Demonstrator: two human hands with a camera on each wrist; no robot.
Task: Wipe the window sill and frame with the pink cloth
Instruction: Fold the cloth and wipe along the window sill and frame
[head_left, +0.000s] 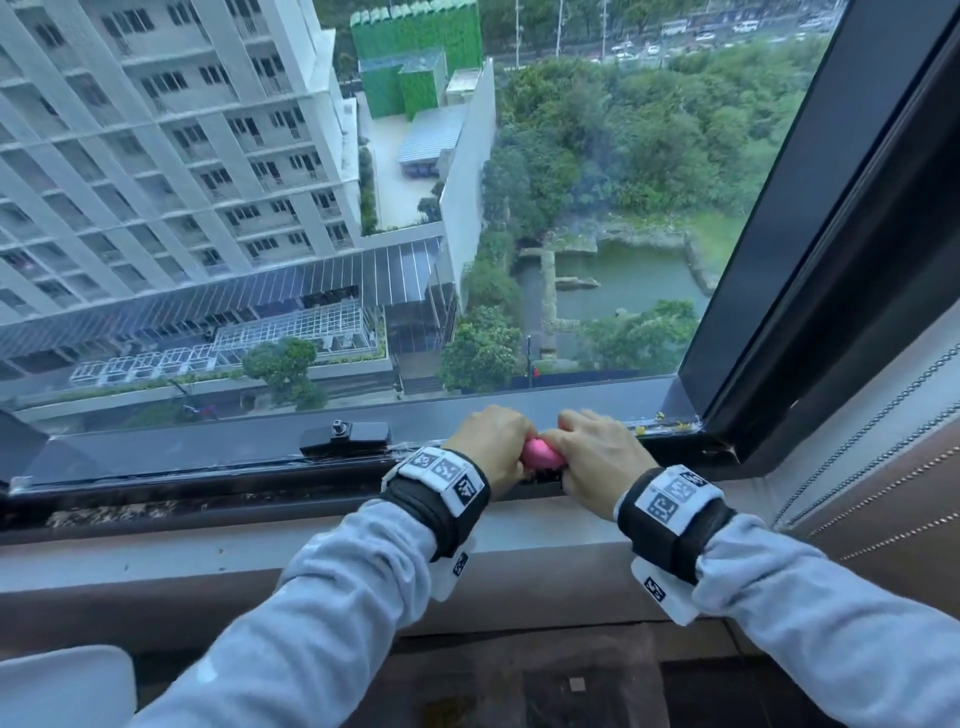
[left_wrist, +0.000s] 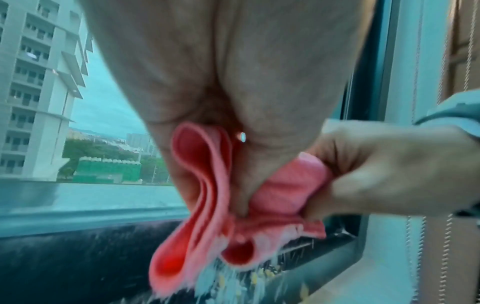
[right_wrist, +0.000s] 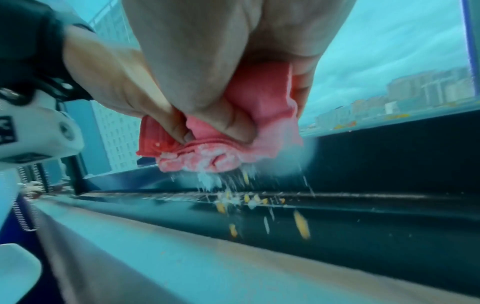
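Note:
Both hands grip the bunched pink cloth (head_left: 542, 453) together above the dark track of the window frame (head_left: 208, 460). My left hand (head_left: 491, 444) holds its left part, my right hand (head_left: 592, 452) its right part. In the left wrist view the cloth (left_wrist: 207, 205) hangs in folds from my palm, with the right hand (left_wrist: 384, 174) pinching its other end. In the right wrist view the cloth (right_wrist: 228, 152) is squeezed, and drops and yellow crumbs (right_wrist: 301, 224) fall from it onto the frame track (right_wrist: 363, 222). The pale sill (head_left: 208, 556) runs below the track.
A black window latch (head_left: 345, 437) sits on the frame left of my hands. Yellow crumbs (head_left: 675, 425) lie in the frame's right corner. A dark upright frame post (head_left: 810, 249) rises at the right, with a blind and bead chain (head_left: 857, 441) beside it.

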